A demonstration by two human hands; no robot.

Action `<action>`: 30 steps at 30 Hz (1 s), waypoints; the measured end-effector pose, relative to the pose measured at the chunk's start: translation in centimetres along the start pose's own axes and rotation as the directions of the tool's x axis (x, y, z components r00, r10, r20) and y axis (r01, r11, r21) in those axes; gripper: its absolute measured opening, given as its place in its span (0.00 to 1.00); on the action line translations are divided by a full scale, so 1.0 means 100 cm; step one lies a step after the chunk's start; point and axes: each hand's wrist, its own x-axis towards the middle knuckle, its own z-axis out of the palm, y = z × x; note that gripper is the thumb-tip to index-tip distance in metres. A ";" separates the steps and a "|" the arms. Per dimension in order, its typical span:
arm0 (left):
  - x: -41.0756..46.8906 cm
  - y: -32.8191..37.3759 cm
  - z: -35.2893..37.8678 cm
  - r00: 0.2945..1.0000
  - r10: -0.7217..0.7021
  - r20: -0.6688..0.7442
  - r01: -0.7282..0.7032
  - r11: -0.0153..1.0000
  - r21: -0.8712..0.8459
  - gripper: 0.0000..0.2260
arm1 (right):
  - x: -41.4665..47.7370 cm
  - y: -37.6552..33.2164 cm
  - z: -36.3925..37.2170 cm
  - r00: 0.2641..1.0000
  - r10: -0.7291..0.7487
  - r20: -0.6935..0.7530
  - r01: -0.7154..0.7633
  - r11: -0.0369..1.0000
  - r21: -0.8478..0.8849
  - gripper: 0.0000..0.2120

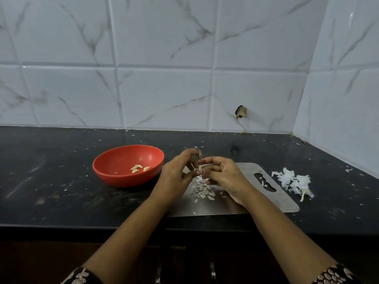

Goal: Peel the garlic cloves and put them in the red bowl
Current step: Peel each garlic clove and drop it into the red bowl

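A red bowl stands on the black counter left of centre, with several peeled garlic cloves inside. Just right of the bowl, my left hand and my right hand meet above a steel cutting board. Between their fingertips they pinch one small pale garlic clove. A flake of skin clings to a raised finger of my left hand. Beneath the hands, a heap of torn garlic skins lies on the board.
A bigger pile of white garlic husk with a stem sits on the counter right of the board. Skin flecks are scattered over the black counter. Tiled walls close the back and right side; the counter's front edge runs below my forearms.
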 end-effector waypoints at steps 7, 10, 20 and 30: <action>-0.001 0.002 0.000 1.000 -0.007 -0.008 0.007 1.000 -0.004 0.23 | 0.000 -0.001 0.000 1.000 -0.017 0.009 0.016 0.999 0.034 0.08; -0.001 0.004 -0.001 1.000 -0.018 0.001 0.018 0.999 -0.050 0.24 | 0.000 -0.001 0.001 1.000 -0.019 0.016 0.018 0.999 0.044 0.08; -0.003 0.009 -0.004 0.998 -0.059 -0.033 0.056 0.993 -0.106 0.27 | -0.001 0.001 0.001 0.998 -0.016 0.063 0.012 0.998 0.067 0.07; -0.005 0.008 -0.003 0.990 -0.097 -0.105 0.088 0.992 -0.088 0.22 | -0.001 -0.001 0.002 0.998 -0.068 0.020 0.064 0.988 0.139 0.07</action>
